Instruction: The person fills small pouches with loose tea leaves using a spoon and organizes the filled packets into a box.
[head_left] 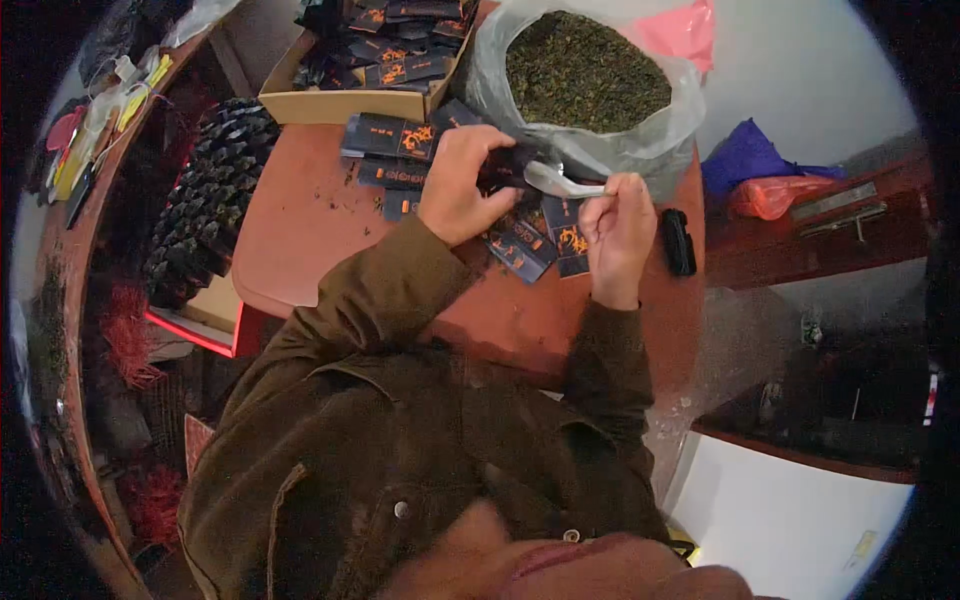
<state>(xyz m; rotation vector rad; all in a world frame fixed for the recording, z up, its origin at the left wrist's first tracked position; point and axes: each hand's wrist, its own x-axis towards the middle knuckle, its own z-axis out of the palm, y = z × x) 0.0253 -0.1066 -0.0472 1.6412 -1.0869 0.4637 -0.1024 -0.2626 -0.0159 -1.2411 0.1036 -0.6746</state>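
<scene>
My left hand (463,190) is closed on a dark packet (502,166) over the table, thumb and fingers on its side. Pinched in my right hand (618,225) is a white spoon (560,181), its bowl at the packet's right end. What the spoon holds is too small to tell. Just beyond both hands stands an open clear bag (590,75) of dark green dried leaves. Dark packets with orange print (522,250) lie below the spoon, and more packets (390,137) are left of my left hand.
A cardboard box (345,107) full of dark packets stands at the table's back left. Right of my right hand lies a black object (678,242). Many black packets (212,190) fill a red-edged box left of the table (300,220). Purple and red bags (745,160) are at right.
</scene>
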